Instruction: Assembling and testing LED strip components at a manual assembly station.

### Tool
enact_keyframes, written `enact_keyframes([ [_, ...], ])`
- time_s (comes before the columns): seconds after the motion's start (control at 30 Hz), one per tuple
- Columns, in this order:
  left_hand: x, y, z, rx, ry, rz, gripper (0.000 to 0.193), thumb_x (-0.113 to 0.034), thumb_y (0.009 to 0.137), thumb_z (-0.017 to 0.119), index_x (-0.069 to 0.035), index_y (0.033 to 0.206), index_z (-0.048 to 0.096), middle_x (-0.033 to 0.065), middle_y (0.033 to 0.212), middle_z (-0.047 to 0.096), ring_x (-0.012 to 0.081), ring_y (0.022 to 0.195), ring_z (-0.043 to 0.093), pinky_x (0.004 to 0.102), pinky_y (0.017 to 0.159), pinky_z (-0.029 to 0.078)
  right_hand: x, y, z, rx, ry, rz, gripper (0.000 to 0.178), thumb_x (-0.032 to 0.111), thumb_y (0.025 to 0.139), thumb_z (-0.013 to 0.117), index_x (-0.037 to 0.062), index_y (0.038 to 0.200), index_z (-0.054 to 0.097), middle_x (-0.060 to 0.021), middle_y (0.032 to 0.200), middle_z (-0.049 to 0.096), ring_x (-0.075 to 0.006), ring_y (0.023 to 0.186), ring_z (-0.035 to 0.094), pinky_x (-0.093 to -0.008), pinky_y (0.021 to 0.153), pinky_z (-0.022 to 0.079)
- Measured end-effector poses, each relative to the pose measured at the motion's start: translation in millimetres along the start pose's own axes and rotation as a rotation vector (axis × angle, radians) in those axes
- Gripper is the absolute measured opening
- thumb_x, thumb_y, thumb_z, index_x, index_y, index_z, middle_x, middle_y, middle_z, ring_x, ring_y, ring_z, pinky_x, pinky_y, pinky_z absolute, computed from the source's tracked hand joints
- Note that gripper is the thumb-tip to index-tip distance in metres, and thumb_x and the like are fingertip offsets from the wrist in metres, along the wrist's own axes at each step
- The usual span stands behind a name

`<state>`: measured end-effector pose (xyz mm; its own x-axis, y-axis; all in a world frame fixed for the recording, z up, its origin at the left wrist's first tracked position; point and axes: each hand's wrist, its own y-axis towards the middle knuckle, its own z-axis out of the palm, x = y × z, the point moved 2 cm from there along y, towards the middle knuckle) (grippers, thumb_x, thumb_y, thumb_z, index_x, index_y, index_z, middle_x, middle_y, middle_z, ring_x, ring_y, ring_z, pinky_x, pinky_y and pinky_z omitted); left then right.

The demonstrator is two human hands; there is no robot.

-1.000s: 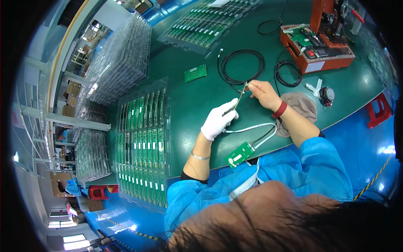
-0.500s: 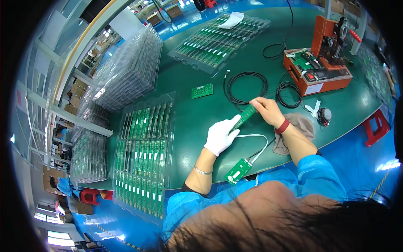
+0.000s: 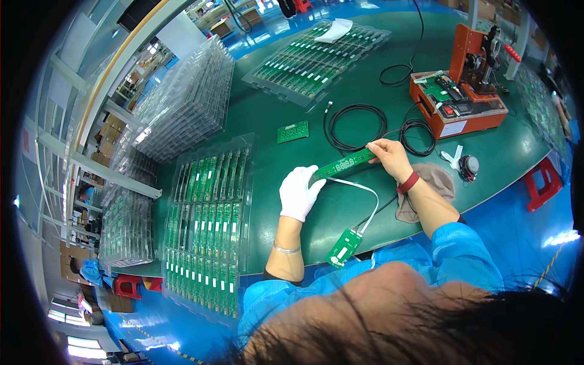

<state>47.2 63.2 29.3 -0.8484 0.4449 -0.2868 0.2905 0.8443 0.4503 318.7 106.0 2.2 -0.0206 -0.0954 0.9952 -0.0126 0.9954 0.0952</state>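
A long, narrow green circuit board (image 3: pixel 345 164) with a row of digit segments is stretched between my hands above the table. My left hand (image 3: pixel 297 193), in a white glove, grips its left end. The bare fingers of my right hand (image 3: pixel 390 158) pinch its right end. A white ribbon cable (image 3: pixel 359 187) runs from near my left hand to a smaller green board (image 3: pixel 345 247) at the table's near edge. Beyond my hands lies another green board with digit segments (image 3: pixel 293 132). Beneath my right wrist is a crumpled grey-brown cloth (image 3: pixel 429 191).
Clear trays of green boards lie at the left (image 3: pixel 208 231) and far side (image 3: pixel 316 58). Stacked clear trays (image 3: pixel 188 97) rise at the far left. Coiled black cable (image 3: pixel 359 126) lies near an orange press fixture (image 3: pixel 465 109). A small round component with wires (image 3: pixel 469 167) sits right.
My left hand has moved left and slightly nearer. The long board now lies flatter between my hands, with its digit face showing. The ribbon cable has shifted with it.
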Motion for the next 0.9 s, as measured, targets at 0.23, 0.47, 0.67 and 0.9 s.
enact_keyframes([
  [0.23, 21, -12, 5, -0.083, -0.107, -0.166, 0.036, -0.026, 0.076, 0.072, -0.008, 0.107, 0.066, 0.0055, 0.1, 0.067, 0.0233, 0.085, 0.064, 0.0297, 0.078, 0.05, 62, -16, -28, -0.291, -0.746, -0.375, 0.033, 0.02, 0.087, 0.065, 0.0034, 0.116, 0.064, -0.0078, 0.09, 0.068, -0.0194, 0.071, 0.062, -0.0284, 0.069, 0.05],
  [0.47, 33, -21, 3, -0.144, -0.129, -0.142, 0.036, -0.026, 0.076, 0.072, -0.007, 0.107, 0.066, 0.0054, 0.1, 0.067, 0.0231, 0.085, 0.064, 0.0295, 0.078, 0.05, 6, -10, -137, -0.726, -1.299, -0.484, 0.047, 0.016, 0.086, 0.065, 0.006, 0.131, 0.054, -0.0125, 0.135, 0.053, -0.0297, 0.122, 0.051, -0.0358, 0.102, 0.041],
  [0.67, 52, -37, 7, -0.098, -0.145, -0.175, 0.036, -0.025, 0.076, 0.073, -0.007, 0.107, 0.066, 0.0058, 0.1, 0.067, 0.0234, 0.085, 0.064, 0.0299, 0.078, 0.05, -12, -31, -124, -0.683, -1.297, -0.56, 0.053, 0.015, 0.084, 0.067, 0.0076, 0.134, 0.052, -0.0109, 0.142, 0.049, -0.0299, 0.132, 0.045, -0.0359, 0.107, 0.038],
  [0.9, 49, -30, 17, -0.109, -0.197, -0.162, 0.036, -0.024, 0.076, 0.073, -0.007, 0.107, 0.066, 0.0063, 0.1, 0.067, 0.0238, 0.084, 0.064, 0.0301, 0.077, 0.05, -19, -23, -140, -0.696, -1.27, -0.516, 0.054, 0.016, 0.082, 0.069, 0.0076, 0.133, 0.052, -0.0116, 0.144, 0.047, -0.0312, 0.135, 0.041, -0.0372, 0.109, 0.037],
])
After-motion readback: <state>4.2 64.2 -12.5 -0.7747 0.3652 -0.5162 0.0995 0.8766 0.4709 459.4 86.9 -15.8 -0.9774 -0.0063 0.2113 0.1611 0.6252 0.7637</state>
